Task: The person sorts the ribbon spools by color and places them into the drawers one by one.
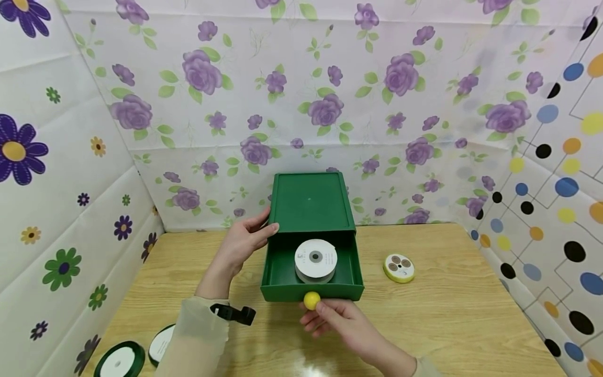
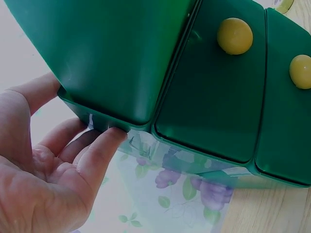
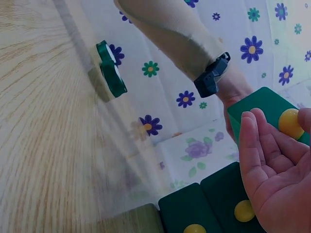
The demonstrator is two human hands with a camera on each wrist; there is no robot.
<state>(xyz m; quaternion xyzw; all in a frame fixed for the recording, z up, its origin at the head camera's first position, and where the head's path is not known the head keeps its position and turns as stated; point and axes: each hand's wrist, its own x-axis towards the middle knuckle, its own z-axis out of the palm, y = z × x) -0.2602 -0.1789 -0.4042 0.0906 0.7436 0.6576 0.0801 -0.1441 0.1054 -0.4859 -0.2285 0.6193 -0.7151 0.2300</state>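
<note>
A green drawer cabinet point(image 1: 311, 201) stands mid-table with its top drawer point(image 1: 347, 259) pulled out toward me. Inside the drawer lies a white ribbon spool point(image 1: 315, 259), flat face up. My right hand point(image 1: 341, 322) pinches the yellow round knob point(image 1: 312, 300) on the drawer front, thumb against it. Along the cabinet's left side rests my left hand point(image 1: 245, 238), its thumb at the front edge. The left wrist view shows those fingertips point(image 2: 114, 136) touching the frame beside the pulled-out drawer; two lower drawers point(image 2: 214, 97) sit pushed in, each with a yellow knob.
A yellow-edged ribbon spool point(image 1: 399, 268) lies to the cabinet's right. At the table's front left are a dark green spool point(image 1: 120, 361) and another white-faced spool point(image 1: 160, 343), partly behind my sleeve. Patterned cloth walls point(image 1: 325, 110) enclose the wooden table point(image 1: 452, 303).
</note>
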